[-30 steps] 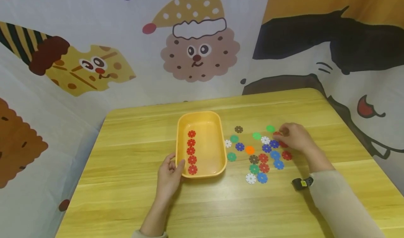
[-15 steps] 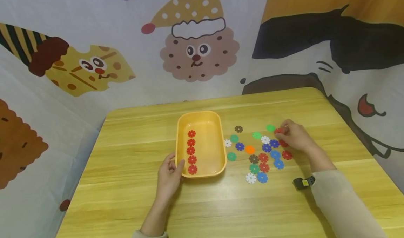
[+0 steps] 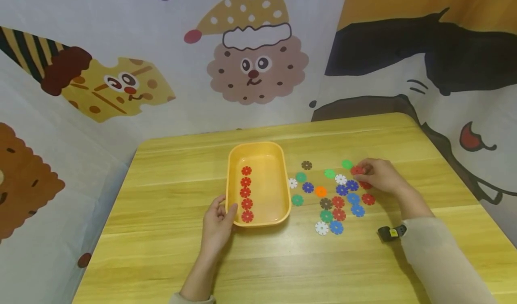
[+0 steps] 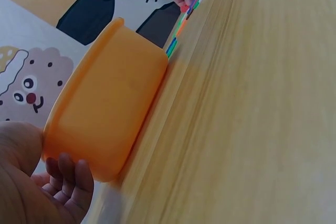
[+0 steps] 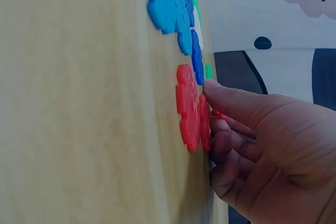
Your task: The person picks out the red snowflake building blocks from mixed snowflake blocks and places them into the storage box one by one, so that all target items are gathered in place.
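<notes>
In the head view my left hand [image 3: 218, 225] grips the near left corner of a yellow plastic tray [image 3: 287, 178], thumb over the rim and fingers outside. The left wrist view shows the curled fingers against the tray's outer wall [image 4: 113, 93]. Inside the tray, several red notched snowflake discs [image 3: 245, 192] lie in a column along the left side. To the right, my right hand [image 3: 381, 176] pinches a red snowflake disc [image 3: 357, 170] between thumb and fingers at the far edge of the scattered discs. Another red disc [image 3: 365, 184] lies partly under that hand.
Loose discs lie flat right of the tray, among them an orange disc [image 3: 321, 191], a white disc [image 3: 322, 228] and a light blue disc [image 3: 336, 227]. A black strapped device [image 3: 391, 233] is at the right wrist. The wooden table [image 3: 169, 178] meets a cartoon-printed cloth [image 3: 181, 8] behind.
The red disc in my right fingers shows more fully now than a second ago, and that hand has shifted slightly right. My left hand and the tray stay in place.
</notes>
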A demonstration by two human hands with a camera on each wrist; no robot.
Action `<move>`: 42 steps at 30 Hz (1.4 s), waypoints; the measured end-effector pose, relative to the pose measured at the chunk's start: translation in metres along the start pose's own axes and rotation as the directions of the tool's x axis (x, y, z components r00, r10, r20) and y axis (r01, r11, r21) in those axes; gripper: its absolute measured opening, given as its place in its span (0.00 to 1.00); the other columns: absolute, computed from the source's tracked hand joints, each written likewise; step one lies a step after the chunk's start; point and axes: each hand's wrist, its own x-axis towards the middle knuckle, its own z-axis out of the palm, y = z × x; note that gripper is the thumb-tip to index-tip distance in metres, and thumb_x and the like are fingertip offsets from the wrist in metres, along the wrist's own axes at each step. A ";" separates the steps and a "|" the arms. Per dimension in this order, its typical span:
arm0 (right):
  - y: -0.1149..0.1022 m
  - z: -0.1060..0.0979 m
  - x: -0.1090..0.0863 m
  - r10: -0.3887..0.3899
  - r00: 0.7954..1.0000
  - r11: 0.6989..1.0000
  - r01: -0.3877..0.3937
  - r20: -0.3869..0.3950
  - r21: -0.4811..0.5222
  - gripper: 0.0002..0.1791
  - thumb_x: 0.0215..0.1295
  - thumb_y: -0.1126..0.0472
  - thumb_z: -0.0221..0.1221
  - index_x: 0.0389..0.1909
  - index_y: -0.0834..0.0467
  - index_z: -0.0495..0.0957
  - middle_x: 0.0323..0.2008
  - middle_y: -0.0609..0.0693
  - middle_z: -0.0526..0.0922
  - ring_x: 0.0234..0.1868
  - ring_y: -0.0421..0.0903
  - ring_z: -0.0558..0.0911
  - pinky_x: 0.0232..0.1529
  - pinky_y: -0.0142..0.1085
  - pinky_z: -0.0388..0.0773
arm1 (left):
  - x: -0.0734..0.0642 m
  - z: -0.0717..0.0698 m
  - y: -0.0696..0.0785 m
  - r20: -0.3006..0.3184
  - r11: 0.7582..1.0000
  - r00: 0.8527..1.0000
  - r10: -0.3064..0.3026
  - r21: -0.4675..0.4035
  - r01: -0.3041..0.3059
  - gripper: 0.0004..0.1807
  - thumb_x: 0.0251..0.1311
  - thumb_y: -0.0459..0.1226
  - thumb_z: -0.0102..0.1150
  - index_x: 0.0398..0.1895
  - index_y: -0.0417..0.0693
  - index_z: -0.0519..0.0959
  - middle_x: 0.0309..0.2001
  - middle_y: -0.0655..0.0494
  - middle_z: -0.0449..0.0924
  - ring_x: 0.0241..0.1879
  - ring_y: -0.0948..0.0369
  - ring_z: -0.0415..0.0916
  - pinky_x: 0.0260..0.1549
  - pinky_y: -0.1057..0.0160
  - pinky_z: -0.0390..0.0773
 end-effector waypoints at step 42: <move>-0.067 0.018 0.021 -0.193 0.977 0.979 0.198 -0.086 0.054 0.24 0.67 0.55 0.68 0.57 0.66 0.78 0.38 0.55 0.81 0.28 0.47 0.77 0.25 0.34 0.77 | 0.005 0.006 -0.001 -0.080 0.993 0.995 0.061 0.108 -0.052 0.26 0.70 0.38 0.61 0.67 0.39 0.72 0.24 0.56 0.68 0.18 0.67 0.61 0.15 0.71 0.61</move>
